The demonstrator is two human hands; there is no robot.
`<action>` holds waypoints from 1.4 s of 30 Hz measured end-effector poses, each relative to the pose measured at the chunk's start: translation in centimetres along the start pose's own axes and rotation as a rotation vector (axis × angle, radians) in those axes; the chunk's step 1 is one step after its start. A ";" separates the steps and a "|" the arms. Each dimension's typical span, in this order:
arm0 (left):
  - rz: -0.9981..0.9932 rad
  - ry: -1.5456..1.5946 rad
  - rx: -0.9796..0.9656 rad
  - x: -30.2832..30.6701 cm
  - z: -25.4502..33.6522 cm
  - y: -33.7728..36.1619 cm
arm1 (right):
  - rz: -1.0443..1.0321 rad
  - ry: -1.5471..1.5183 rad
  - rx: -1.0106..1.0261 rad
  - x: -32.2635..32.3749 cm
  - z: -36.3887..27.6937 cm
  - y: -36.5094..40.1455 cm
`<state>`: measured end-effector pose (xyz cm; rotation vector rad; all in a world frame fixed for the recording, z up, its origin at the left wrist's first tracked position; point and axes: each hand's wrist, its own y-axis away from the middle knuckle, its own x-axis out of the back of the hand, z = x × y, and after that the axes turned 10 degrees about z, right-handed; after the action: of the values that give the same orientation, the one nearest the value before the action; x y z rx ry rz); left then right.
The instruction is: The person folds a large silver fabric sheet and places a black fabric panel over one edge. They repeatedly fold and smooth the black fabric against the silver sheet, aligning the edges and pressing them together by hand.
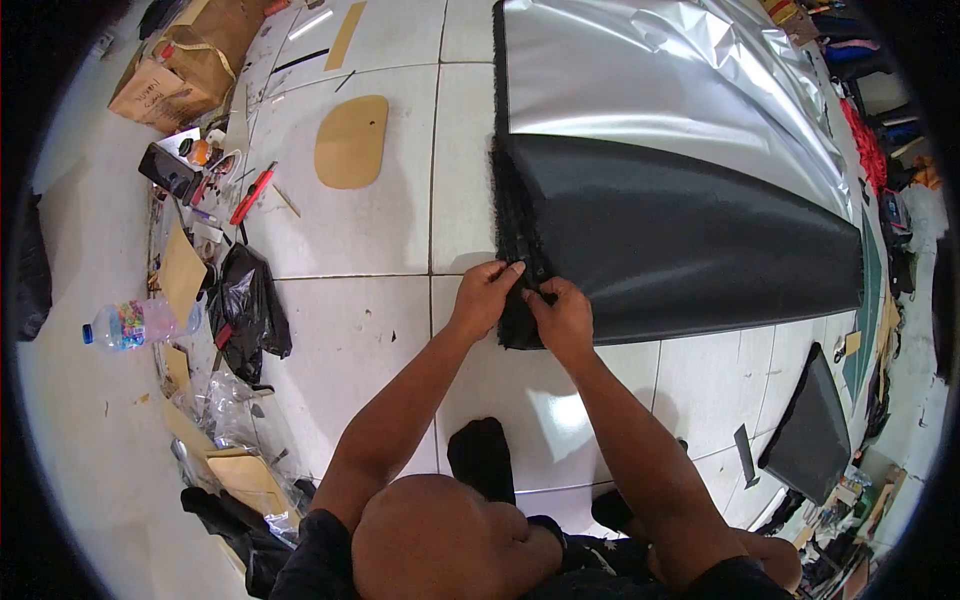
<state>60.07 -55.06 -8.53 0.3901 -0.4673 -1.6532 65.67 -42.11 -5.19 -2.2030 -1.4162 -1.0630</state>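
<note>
A large sheet of black leather-like material (680, 230) lies on the tiled floor, its left edge dark and fuzzy. My left hand (484, 298) is closed in a pinch at that fuzzy edge (515, 205), thumb and fingertips pressed on it. Just to the right, my right hand (563, 318) pinches the same edge, its fingertips close to those of my left. Part of the edge is hidden under my fingers. Behind the black part spreads a wrinkled silver sheet (620, 75), bordering it along a curved line.
On the left stand a cardboard box (165, 95), a red cutter knife (252, 193), a black plastic bag (250, 305) and a water bottle (135, 325). A tan rounded template (350, 142) lies behind my left hand. Another black piece (808, 430) is at the right.
</note>
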 end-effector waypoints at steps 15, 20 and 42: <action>-0.008 0.078 0.031 -0.1 -0.4 -0.4 | 0.063 -0.120 -0.094 0.8 -0.1 0.2; 0.001 0.092 0.055 -0.2 0.0 -0.1 | 0.016 -0.146 -0.144 0.8 -0.1 -0.3; -0.016 0.055 -0.021 -0.1 -0.3 -0.3 | 0.034 -0.006 0.234 0.1 0.3 0.4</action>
<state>59.97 -54.99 -8.99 0.4236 -0.4068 -1.6579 66.16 -42.03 -5.26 -2.0566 -1.4215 -0.8326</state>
